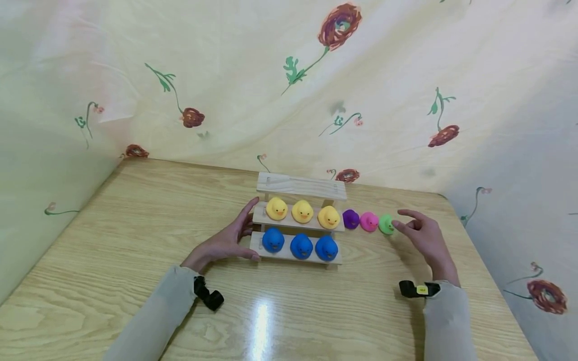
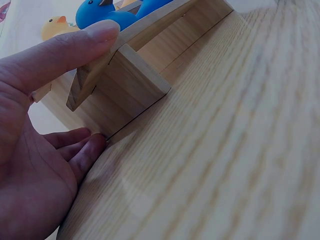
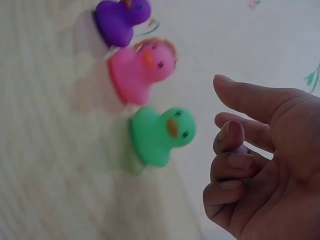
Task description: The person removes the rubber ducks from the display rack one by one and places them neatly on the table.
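A three-tier wooden rack (image 1: 301, 185) stands on the table. Yellow rubber ducks (image 1: 302, 212) line its middle tier, and blue rubber ducks (image 1: 301, 246) sit along the lowest one. At the rack's left end my left hand (image 1: 224, 240) holds it, the thumb lying on the lowest shelf's edge in the left wrist view and the other fingers beside the end support. Right of the rack stand a purple duck (image 1: 350, 219), a pink duck (image 1: 369, 221) and a green duck (image 1: 386, 224). My right hand (image 1: 424, 238) hovers beside the green duck, thumb and index apart, holding nothing.
The wood-grain table (image 1: 135, 235) reaches back to a flower-printed cloth (image 1: 244, 90), which also hangs along both sides. The rack's top tier rises behind the yellow ducks. A black strap with a small device (image 1: 420, 289) is on each wrist.
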### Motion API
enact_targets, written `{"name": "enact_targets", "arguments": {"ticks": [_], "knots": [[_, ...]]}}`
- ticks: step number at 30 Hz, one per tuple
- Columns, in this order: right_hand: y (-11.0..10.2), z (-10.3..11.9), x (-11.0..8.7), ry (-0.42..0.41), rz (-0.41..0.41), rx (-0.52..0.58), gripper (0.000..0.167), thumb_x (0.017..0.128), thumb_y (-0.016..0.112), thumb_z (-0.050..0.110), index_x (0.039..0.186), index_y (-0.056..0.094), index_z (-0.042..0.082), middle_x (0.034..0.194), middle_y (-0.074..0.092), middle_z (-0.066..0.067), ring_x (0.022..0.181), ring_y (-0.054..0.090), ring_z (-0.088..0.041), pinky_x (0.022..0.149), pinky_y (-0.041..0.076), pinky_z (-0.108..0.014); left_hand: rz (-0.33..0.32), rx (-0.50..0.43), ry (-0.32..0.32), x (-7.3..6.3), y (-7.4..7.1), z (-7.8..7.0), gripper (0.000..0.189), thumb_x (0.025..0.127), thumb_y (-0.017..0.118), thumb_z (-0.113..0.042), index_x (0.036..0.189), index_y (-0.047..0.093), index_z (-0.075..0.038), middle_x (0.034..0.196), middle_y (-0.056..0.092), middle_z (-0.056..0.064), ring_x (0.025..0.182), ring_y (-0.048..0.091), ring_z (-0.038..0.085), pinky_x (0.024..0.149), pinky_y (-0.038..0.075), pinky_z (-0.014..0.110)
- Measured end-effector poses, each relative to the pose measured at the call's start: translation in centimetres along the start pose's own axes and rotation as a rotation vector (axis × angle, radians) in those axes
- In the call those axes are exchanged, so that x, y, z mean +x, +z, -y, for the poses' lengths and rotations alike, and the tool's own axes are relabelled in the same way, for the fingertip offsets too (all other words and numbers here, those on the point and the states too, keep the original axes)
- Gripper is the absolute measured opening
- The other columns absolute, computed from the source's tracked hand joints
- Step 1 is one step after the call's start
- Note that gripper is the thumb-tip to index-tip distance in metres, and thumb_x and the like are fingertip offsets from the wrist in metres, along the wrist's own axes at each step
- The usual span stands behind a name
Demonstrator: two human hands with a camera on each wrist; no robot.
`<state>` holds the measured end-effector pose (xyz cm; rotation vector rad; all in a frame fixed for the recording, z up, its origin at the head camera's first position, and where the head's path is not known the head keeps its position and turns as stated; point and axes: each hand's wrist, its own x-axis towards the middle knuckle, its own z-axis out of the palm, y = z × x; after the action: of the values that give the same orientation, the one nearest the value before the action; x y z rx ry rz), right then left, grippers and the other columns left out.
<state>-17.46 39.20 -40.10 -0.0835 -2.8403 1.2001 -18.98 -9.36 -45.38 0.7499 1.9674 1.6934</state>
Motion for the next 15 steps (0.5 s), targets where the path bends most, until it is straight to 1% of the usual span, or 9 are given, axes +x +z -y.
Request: {"name": "enact_targets", "arguments": {"ticks": [4,11,15], "knots": [[-0.1,1.8,-0.1,-0.058,-0.039,0.006,0.056,0.099,0.063,0.036,0.139,0.053,-0.002,0.072,0.053,0.009,0.060,0.040,-0.007,0.051,0.035,-0.029,-0.001,0.001,0.008,0.1,-0.1,0.0,0.130,0.077,0.088,-0.018,0.161,-0.011,-0.032,0.165,0.014,0.024,0.152,0.022,0.044,0.123,0.022,0.062],[0.1,5.4,-0.9,-0.116,-0.070,-0.017,0.049,0.099,0.064,0.034,0.137,0.057,0.004,0.076,0.055,0.003,0.062,0.043,-0.011,0.052,0.036,-0.028,-0.002,0.001,0.008,0.2,-0.1,0.2,0.130,0.077,0.088,-0.016,0.161,-0.010,-0.032,0.165,0.016,0.023,0.151,0.025,0.043,0.123,0.023,0.061],[0.4,6.8,-1.3,-0.161,-0.072,-0.007,0.046,0.098,0.065,0.030,0.136,0.059,0.005,0.076,0.056,0.005,0.062,0.044,-0.010,0.052,0.038,-0.026,-0.002,-0.002,0.003,0.2,0.0,0.1,0.130,0.077,0.088,-0.015,0.161,-0.010,-0.032,0.166,0.013,0.022,0.152,0.022,0.043,0.123,0.022,0.062]]}}
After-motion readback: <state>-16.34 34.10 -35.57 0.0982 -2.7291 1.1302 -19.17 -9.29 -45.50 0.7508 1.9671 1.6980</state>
